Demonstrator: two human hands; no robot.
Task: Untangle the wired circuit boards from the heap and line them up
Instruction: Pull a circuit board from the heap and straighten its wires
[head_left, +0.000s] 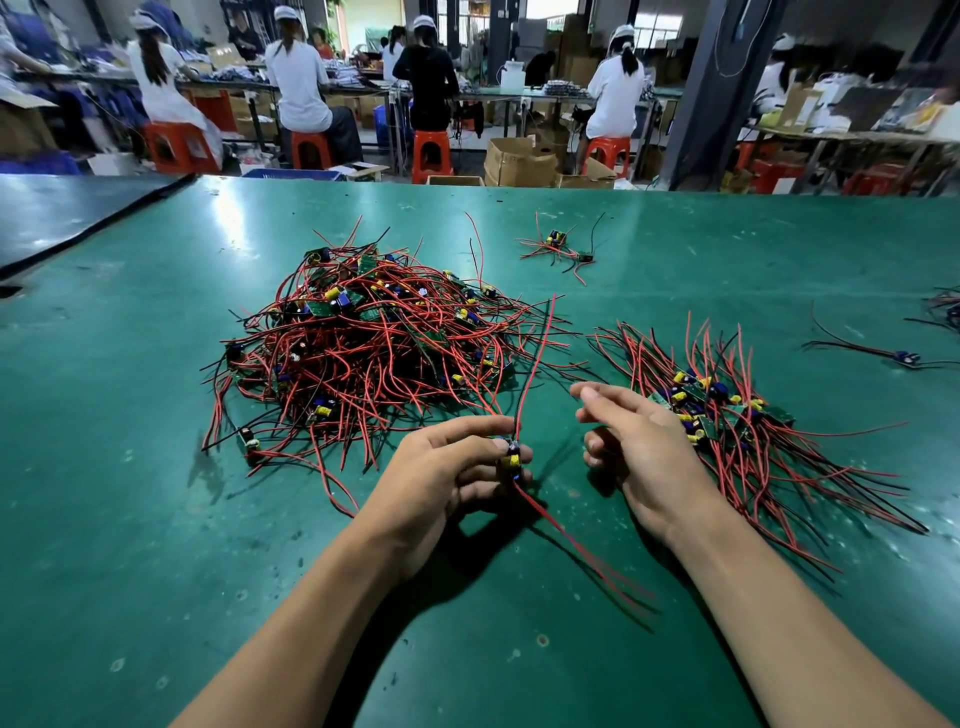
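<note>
A tangled heap (374, 338) of small green circuit boards with red and black wires lies on the green table (156, 519), left of centre. My left hand (441, 467) pinches one wired board (511, 460) just in front of the heap; its red and black wires run up toward the heap and trail down toward me. To the right, a lined-up row of boards (717, 410) lies with wires fanned both ways. My right hand (634, 452) hovers beside that row, fingers apart, holding nothing.
A small cluster of wired boards (558, 247) lies farther back. More loose wired pieces (904, 357) sit at the right edge. A dark mat (62, 218) covers the far left. Beyond the table's far edge, seated people work at benches among red stools and cardboard boxes.
</note>
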